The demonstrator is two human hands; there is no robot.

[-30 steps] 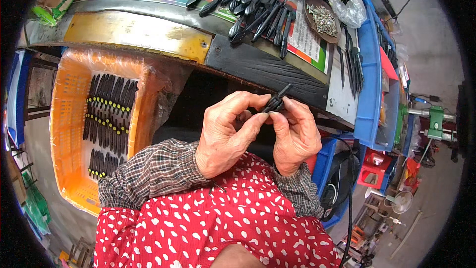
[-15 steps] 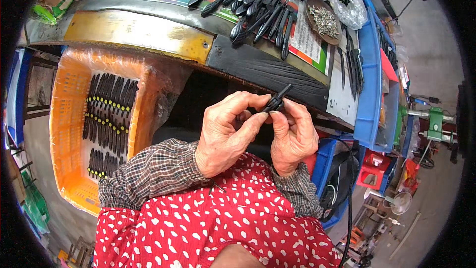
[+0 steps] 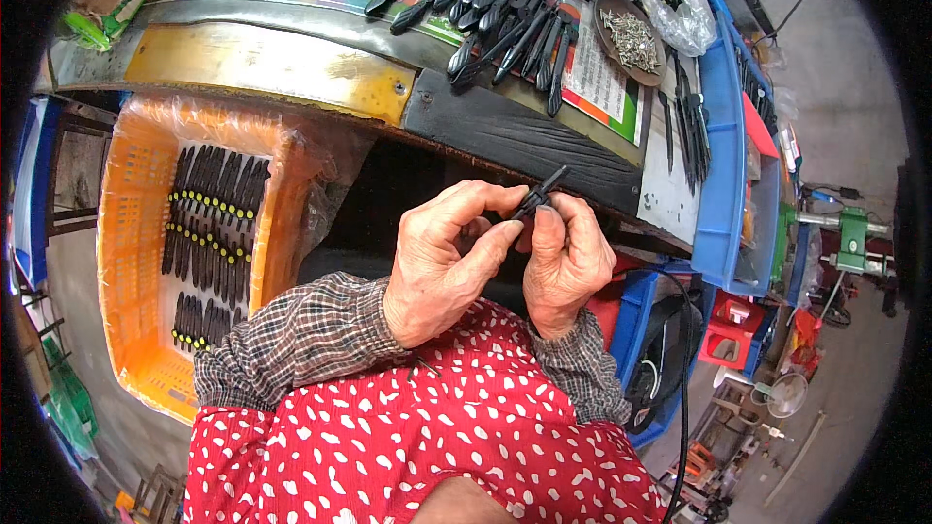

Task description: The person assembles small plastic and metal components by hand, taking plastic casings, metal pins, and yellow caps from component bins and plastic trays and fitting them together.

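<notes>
In front of the bench edge, my left hand [image 3: 449,257] pinches a slim black plastic piece [image 3: 552,179] between thumb and fingers. My right hand [image 3: 567,267] closes on the same piece from the other side, its thumb pointing up against it. The piece tilts up to the right, and its lower end is hidden by my fingers. On the bench beyond lies a pile of black plastic handle-like parts [image 3: 505,15]. Beside the pile, a brown dish [image 3: 615,47] holds small silvery metal pieces.
To my left stands an orange crate [image 3: 131,262] with rows of black pieces with yellow-green dots. More slim black parts [image 3: 690,126] lie at the bench's right end, by a blue bin [image 3: 720,175]. A clear plastic bag [image 3: 682,15] sits behind; a black cable [image 3: 687,378] hangs at right.
My right hand has shifted slightly left, and its thumb has moved up along the black piece. My left hand has barely moved and keeps its pinch.
</notes>
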